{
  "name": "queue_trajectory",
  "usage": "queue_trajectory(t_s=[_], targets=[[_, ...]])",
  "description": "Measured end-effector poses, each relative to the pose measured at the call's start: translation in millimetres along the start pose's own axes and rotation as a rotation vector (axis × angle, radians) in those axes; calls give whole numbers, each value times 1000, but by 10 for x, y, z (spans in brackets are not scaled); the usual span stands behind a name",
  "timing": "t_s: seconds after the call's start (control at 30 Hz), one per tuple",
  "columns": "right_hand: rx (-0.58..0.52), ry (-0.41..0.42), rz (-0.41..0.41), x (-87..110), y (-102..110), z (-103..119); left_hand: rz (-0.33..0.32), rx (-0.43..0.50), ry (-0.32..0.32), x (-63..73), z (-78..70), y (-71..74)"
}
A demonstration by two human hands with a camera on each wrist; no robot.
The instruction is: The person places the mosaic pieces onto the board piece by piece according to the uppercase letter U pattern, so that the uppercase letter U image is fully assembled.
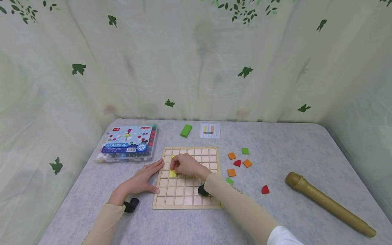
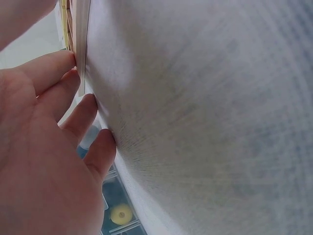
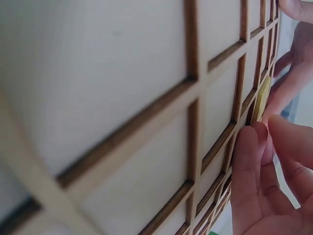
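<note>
A wooden grid board (image 1: 188,200) lies flat on the table. My left hand (image 1: 141,180) rests along its left edge, fingers spread; in the left wrist view the fingertips (image 2: 68,61) touch the board's side (image 2: 82,44). Over the board's upper left part, my right hand (image 1: 188,165) pinches at a yellow tile (image 1: 173,174). More yellow shows just above the fingers. From the right wrist, the thumb and fingertips (image 3: 247,142) come together close to the board, beside a yellow tile (image 3: 262,98); the fingers hide much of what lies between them.
Right of the board lie orange tiles (image 1: 231,172), green tiles (image 1: 245,151) and red quarter-round pieces (image 1: 265,189). Behind it are a green block (image 1: 185,130) and a pattern card (image 1: 210,135). A plastic case (image 1: 127,143) stands left, a brown stick (image 1: 330,204) right.
</note>
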State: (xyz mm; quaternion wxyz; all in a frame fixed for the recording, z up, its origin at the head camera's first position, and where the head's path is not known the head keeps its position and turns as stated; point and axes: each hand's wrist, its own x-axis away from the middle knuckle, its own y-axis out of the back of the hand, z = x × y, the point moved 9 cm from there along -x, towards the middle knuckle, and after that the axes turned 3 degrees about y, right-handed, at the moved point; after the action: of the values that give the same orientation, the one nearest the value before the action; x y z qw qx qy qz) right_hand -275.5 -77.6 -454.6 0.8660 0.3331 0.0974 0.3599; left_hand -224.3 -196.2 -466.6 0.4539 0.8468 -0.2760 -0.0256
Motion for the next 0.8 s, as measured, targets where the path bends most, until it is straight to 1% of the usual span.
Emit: queue_trajectory(t_s=[0.07,0.2,0.37,0.5,0.63,0.73,0.8], targets=[[-52,2,-1,19,19,-22,2,-3,2,-1,6,-6],[-192,1,5,92,105,-98,4,-8,8,-7,16,-16],[-337,13,15,248,307,-234,3,-4,7,-8,8,-15],[-431,11,0,433,512,-392,4,1,11,-9,14,-11],[-444,10,-47,627,734,-579,4,-4,10,-13,15,-11],[-425,-10,-85,779,888,-719,0,-9,4,-13,13,-10],[-431,-31,-103,888,975,-807,-2,-7,6,-11,16,-10]])
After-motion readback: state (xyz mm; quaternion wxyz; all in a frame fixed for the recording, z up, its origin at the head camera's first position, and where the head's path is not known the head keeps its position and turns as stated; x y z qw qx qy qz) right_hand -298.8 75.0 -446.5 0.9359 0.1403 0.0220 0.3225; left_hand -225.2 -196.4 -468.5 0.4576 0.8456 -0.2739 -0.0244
